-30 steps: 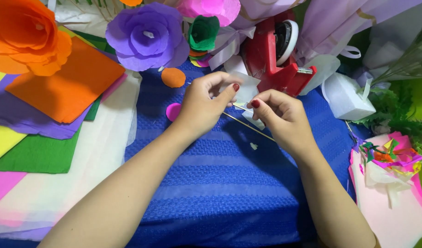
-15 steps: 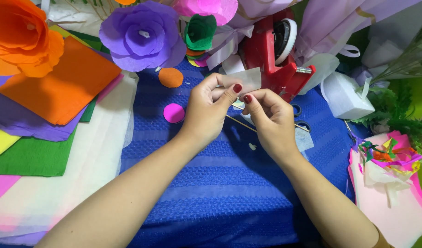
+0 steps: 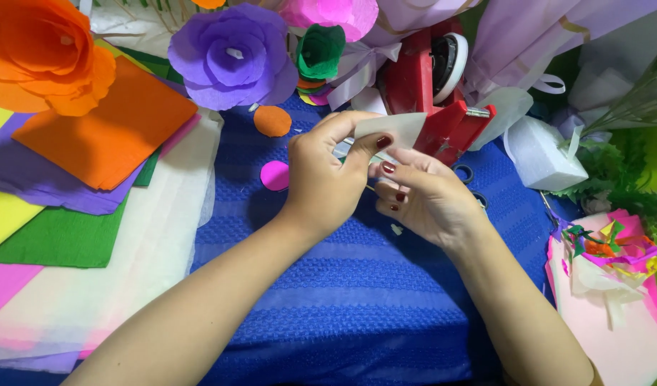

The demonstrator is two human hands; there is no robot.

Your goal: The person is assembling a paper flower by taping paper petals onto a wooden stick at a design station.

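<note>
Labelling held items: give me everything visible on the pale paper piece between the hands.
The pale paper piece is off-white, thin and matte, likely crepe or tissue, roughly triangular with a point toward the red tool behind it. It is held up above the blue cloth, its flat face toward the camera. The left hand pinches its lower left edge between thumb and fingers; the right hand sits just below, and contact there is unclear. Its lower part is hidden.
</note>
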